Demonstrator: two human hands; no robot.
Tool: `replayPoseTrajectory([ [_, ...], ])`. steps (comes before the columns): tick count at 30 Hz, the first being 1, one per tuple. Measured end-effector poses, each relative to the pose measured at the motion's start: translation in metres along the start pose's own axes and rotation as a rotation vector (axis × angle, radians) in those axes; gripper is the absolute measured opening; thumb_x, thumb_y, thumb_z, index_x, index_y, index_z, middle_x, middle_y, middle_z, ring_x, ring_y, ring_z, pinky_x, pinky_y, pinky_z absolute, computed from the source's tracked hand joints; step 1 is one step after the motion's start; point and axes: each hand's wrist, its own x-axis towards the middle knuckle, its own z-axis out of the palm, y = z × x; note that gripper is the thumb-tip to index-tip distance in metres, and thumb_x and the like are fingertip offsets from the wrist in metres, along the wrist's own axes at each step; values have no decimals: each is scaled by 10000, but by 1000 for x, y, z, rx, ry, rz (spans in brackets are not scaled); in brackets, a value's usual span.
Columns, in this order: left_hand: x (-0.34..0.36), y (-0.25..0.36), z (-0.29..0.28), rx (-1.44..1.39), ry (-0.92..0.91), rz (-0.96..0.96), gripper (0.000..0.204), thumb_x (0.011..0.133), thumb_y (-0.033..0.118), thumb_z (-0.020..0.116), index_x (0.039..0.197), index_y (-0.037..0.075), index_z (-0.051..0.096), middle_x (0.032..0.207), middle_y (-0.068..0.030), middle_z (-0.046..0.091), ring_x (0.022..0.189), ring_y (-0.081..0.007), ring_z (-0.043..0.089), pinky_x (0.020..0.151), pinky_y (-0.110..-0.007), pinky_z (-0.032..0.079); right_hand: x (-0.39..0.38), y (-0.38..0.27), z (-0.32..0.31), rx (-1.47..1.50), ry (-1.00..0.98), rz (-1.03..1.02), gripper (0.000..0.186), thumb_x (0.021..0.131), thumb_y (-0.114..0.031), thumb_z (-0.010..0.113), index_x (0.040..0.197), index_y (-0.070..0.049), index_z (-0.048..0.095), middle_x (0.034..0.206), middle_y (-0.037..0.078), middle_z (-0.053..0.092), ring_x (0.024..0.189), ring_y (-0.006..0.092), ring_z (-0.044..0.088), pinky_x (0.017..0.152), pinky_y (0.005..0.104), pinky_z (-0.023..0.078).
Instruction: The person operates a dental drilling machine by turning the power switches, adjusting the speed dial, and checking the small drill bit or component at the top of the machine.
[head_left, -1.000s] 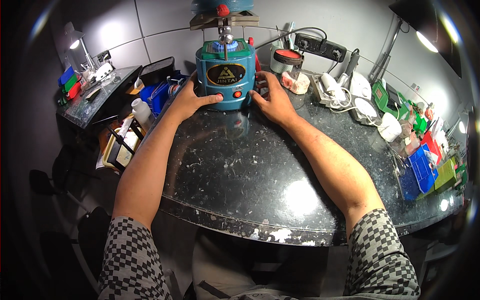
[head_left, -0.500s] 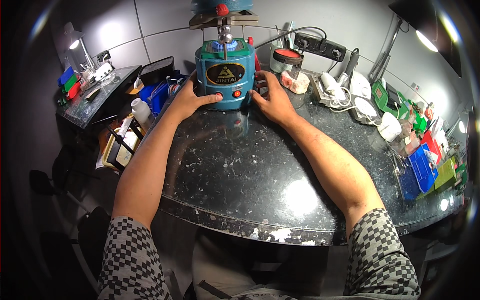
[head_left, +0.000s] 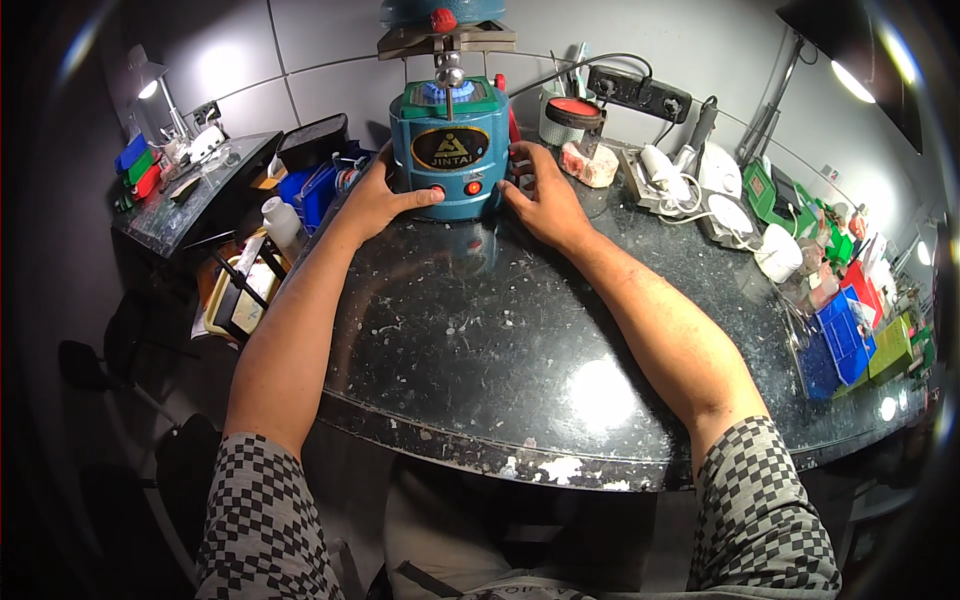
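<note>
A blue vacuum forming machine (head_left: 450, 179) stands at the far middle of the dark bench. My left hand (head_left: 374, 204) is wrapped round its left side, the thumb resting at the left red switch (head_left: 437, 193). On the other side my right hand (head_left: 550, 203) clasps the body, with its thumb near the lower right edge, close to the right red switch (head_left: 473, 188). The fingertips behind the machine are partly hidden. On its top is a green plate (head_left: 490, 100) with a bluish glow in the middle. Above that sits a metal frame (head_left: 405, 40) on a post with shiny balls.
To the right of the machine stand a pinkish-white block (head_left: 592, 166) and a cup with a red top (head_left: 574, 112). White corded devices (head_left: 725, 214) and blue bins (head_left: 845, 335) line the bench's right side. A white bottle (head_left: 280, 218) is beyond the left edge.
</note>
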Motion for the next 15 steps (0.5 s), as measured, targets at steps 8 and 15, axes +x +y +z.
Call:
replayPoseTrajectory([
  [8, -1, 2, 0, 14, 19, 15, 1219, 650, 519, 922, 1563, 3, 300, 1518, -235, 449, 1437, -340, 409, 1199, -422, 310, 2, 16, 1, -236, 47, -36, 599, 891, -205, 684, 1405, -1, 455, 1388, 237, 520, 1324, 410, 480, 1127, 462, 391],
  [15, -1, 1, 0, 7, 12, 4, 1227, 646, 521, 922, 1563, 1, 295, 1521, -237, 444, 1441, -346, 402, 1204, -424, 300, 1, 22, 6, -366, -102, 23, 737, 900, -289, 674, 1508, 10, 384, 1553, 252, 391, 1468, 384, 342, 1219, 440, 294],
])
